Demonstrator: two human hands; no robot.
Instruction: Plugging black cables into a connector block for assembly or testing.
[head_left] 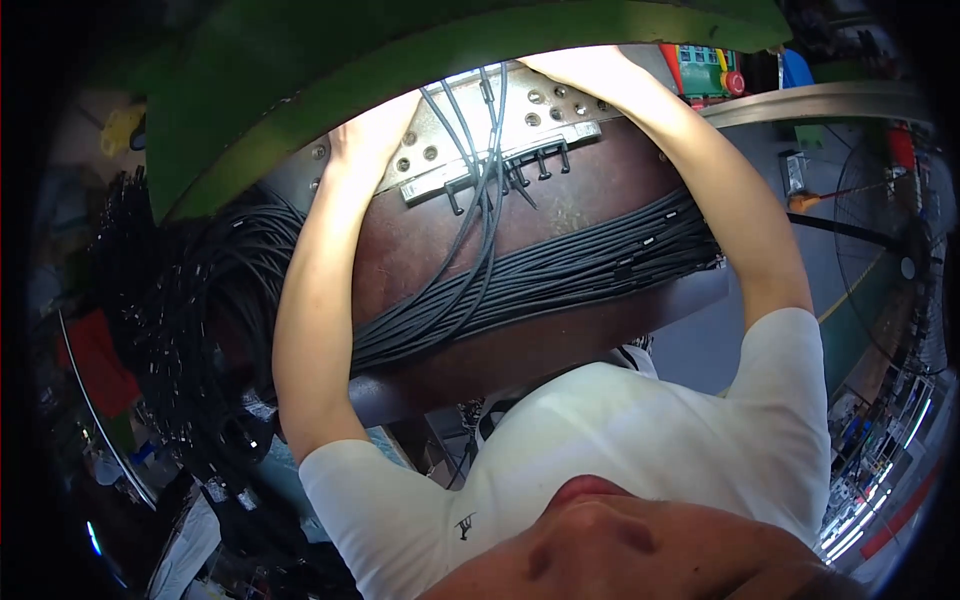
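My left hand point(378, 132) and my right hand point(578, 66) reach forward under the edge of a green machine housing point(330, 75). The housing hides the fingers of both, so I cannot see what they hold. Between them, a few dark cables point(462, 128) run over a brightly lit metal plate point(545, 98) with round holes. They cross a metal bar point(428, 186) fitted with several black pegs point(545, 165), then curve down toward a thick bundle of black cables point(560, 268) lying across the brown work surface point(400, 245).
More black cables point(200, 300) hang in a large mass at the left. Behind my right arm is a green control box point(698, 75) with a red button point(734, 82). A curved metal rail point(820, 103) stretches to the right, near a fan point(880, 220).
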